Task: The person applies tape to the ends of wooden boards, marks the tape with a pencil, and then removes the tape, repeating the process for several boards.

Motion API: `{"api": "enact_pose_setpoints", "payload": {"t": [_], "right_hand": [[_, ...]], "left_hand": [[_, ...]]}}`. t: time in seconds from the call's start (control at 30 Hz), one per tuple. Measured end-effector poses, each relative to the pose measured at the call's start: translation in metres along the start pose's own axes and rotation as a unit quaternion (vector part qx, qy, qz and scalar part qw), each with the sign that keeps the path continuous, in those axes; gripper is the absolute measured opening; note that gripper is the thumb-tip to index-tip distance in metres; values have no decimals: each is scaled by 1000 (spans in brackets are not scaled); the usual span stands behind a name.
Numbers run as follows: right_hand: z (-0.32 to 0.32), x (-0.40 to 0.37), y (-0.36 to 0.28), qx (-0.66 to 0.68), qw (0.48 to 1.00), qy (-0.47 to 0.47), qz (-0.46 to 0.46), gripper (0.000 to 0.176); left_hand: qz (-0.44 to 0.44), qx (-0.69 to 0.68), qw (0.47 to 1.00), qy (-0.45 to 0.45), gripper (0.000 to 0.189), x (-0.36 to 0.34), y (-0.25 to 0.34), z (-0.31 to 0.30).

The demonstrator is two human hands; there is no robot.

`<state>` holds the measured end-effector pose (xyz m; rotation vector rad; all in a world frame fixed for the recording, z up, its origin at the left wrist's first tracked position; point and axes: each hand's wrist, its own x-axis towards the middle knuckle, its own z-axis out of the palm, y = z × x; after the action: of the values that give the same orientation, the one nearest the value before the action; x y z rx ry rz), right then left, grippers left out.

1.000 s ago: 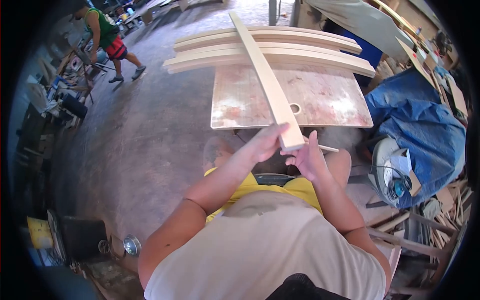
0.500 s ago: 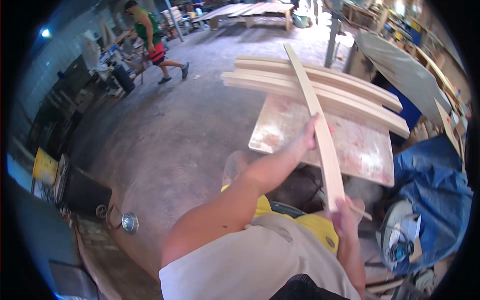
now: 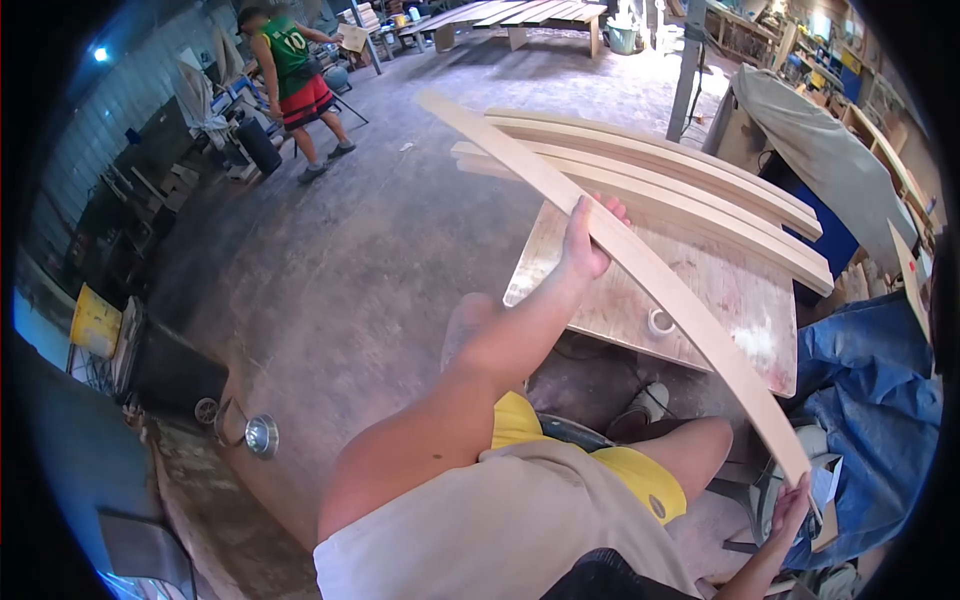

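Observation:
A long, pale wooden plank [image 3: 680, 297] crosses slantwise over a low worktable [image 3: 745, 335]. My left hand [image 3: 590, 240] is closed around its middle, thumb at one edge and fingertips showing past the other. At the near right end, my right hand [image 3: 790, 508] grips the plank's tip. The far end reaches past the stacked wooden planks [image 3: 700, 208] on the table's far side. On the tabletop, close to the held plank, lies a white ring like a tape roll [image 3: 661, 321].
A disc-shaped power tool [image 3: 775, 490] and a blue tarp [image 3: 870, 375] are at my right. A metal post [image 3: 687, 75] rises behind the table. At the far left a person [image 3: 295, 90] in a green top stands. A metal lamp [image 3: 261, 436] is at my left.
The plank has swung from nearly lengthwise to a slant, its far end going left and its near end right. My right hand moved right and down with it. The person turned away.

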<state>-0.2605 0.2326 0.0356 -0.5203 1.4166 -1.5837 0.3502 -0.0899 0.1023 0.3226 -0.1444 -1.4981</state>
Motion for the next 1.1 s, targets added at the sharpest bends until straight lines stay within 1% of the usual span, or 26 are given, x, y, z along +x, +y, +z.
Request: {"api": "enact_pose_setpoints", "payload": {"t": [0.03,0.1,0.13,0.17,0.2,0.23,0.27,0.3,0.33,0.4,0.47,0.53,0.6,0.63,0.7,0.73,0.8,0.83,0.87,0.93,1.0,1.07,1.1], "right_hand": [[4,17,4,-1,1000,-2,-2,46],[22,46,10,94,992,66,-46,50],[30,54,15,95,992,63,-50,50],[37,59,18,-32,981,148,-124,57],[44,63,20,-159,940,230,-194,64],[51,69,23,-303,875,240,-293,64],[68,64,16,-437,778,241,-382,65],[87,56,15,-435,780,204,-400,64],[148,18,6,-433,783,168,-414,63],[203,-6,6,-456,722,52,-517,69],[264,-36,3,-481,695,-7,-534,75],[303,-44,6,-526,639,-49,-559,80],[335,-43,5,-576,619,-83,-527,85],[349,-41,5,-579,619,-79,-524,85],[368,-35,0,-656,546,-101,-511,86],[372,-26,-2,-659,546,-93,-509,86],[373,-9,-5,-655,585,-164,-450,76],[376,-6,-7,-636,563,-162,-502,70],[377,2,-7,-637,563,-159,-502,70],[383,15,-7,-642,568,-168,-487,72],[396,26,-12,-639,568,-176,-488,72],[418,33,-14,-635,570,-183,-488,72],[434,36,-14,-615,575,-202,-501,71]], "left_hand": [[11,-7,1000,3,44,-9,-3,2],[25,-16,1000,5,45,-24,-8,-3],[21,-40,999,10,45,-29,-15,-6],[16,-66,998,17,44,-33,-21,-9],[17,-71,997,15,44,-36,-27,-11],[16,-89,996,18,45,-41,-33,-15],[16,-108,994,22,46,-45,-40,-19],[21,-111,993,22,49,-47,-47,-22],[22,-116,993,26,49,-49,-54,-25],[15,-119,992,35,43,-52,-69,-29],[-3,-134,990,36,44,-62,-79,-27],[-25,-147,988,35,44,-71,-87,-26],[-50,-148,988,19,43,-81,-93,-27],[-56,-148,987,20,43,-85,-95,-29],[-86,-129,988,-21,42,-90,-96,-32],[-94,-130,987,-24,42,-89,-94,-33],[-125,-106,985,-54,39,-83,-87,-37],[-131,-84,987,-35,37,-83,-79,-30],[-133,-85,987,-37,37,-74,-75,-30],[-158,-5,987,-25,36,-57,-65,-27],[-150,1,989,-13,38,-45,-66,-20],[-115,-9,993,-21,41,-34,-70,-11],[-136,-18,990,-31,43,-29,-73,-7]]}}
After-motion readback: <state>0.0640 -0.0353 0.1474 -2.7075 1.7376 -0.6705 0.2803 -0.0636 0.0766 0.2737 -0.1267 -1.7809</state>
